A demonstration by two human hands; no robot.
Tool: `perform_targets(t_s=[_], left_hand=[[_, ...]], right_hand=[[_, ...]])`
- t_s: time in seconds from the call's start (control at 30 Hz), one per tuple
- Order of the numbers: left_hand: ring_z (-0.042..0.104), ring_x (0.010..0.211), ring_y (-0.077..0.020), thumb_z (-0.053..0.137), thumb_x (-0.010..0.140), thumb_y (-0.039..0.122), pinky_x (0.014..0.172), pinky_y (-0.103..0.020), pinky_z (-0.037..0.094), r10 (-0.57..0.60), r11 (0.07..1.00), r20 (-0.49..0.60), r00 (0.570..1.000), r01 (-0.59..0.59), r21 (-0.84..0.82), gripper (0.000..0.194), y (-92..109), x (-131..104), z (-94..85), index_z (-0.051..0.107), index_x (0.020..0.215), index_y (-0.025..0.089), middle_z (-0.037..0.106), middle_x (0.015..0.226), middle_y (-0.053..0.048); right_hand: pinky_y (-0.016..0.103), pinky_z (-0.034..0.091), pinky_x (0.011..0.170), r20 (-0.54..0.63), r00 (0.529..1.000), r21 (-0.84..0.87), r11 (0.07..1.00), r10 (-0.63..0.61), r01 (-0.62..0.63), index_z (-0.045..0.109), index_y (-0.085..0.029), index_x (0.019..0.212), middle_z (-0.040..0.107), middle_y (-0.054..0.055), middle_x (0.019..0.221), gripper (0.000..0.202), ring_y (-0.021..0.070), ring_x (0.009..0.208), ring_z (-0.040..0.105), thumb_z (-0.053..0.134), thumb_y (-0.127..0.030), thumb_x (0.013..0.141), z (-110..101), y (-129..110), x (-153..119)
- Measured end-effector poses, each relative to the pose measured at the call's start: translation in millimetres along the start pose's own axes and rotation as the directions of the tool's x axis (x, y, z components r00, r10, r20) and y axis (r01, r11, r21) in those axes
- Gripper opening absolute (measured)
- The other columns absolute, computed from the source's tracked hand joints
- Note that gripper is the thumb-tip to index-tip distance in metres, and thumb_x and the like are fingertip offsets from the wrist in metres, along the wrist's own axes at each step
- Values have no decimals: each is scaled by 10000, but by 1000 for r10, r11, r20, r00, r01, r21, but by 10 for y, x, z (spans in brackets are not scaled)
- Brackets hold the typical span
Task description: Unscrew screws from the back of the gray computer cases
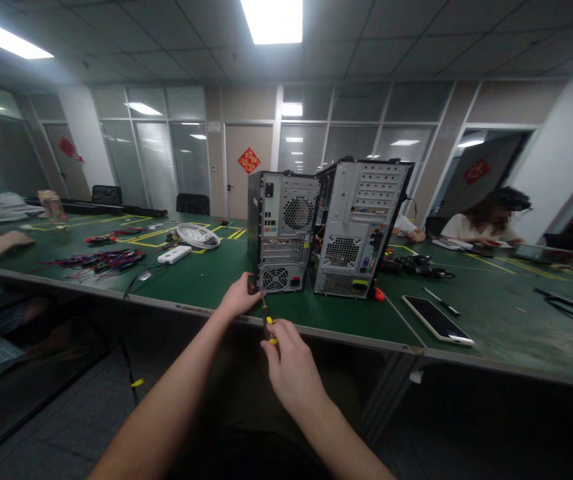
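Note:
Two computer cases stand upright on the green table [216,280], their rear panels facing me. My right hand [294,363] is closed around a screwdriver [268,323] with a black and yellow handle. Its shaft points up at the lower left corner of the left computer case [280,252]. At that same corner my left hand [239,298] grips the case, thumb beside the screwdriver tip and fingers along the side. The exact spot the tip touches is too small to make out. Close on the right is the other computer case [354,233], turned at an angle.
Left of the cases lie a white plastic basket [198,235], a white power strip [174,255] and a heap of thin cables [99,262]. To the right are a phone [437,320], a slim tool [441,301] and black cables [419,267]. Other people sit around the table.

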State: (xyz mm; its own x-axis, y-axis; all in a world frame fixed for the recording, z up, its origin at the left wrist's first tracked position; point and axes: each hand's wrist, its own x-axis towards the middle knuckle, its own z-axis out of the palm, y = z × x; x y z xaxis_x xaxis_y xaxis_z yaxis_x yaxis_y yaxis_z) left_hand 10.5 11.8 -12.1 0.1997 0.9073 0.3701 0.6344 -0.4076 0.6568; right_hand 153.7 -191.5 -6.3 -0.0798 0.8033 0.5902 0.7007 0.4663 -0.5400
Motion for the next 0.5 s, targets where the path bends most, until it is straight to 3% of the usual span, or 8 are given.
perform_targets(t_s=[0.3,0.5], left_hand=[[704,869,-217,765,835,406,750,-298,513,7,1000,7,1000,-7,-1,572,-14,1,3,542,1309,176,731,971,-70],[712,859,-215,784,819,408,736,-294,511,7,1000,-6,1000,-7,-8,569,-7,0,5,555,1289,186,736,958,-64]], right_hand=[[391,601,887,-40,998,-16,999,43,-44,631,-177,1139,690,121,1142,163,257,1016,719,567,-146,993,-13,-8,20],[386,594,973,-45,999,-19,1000,-20,19,691,-176,1205,697,131,1237,256,254,1092,721,613,-125,967,13,38,3]])
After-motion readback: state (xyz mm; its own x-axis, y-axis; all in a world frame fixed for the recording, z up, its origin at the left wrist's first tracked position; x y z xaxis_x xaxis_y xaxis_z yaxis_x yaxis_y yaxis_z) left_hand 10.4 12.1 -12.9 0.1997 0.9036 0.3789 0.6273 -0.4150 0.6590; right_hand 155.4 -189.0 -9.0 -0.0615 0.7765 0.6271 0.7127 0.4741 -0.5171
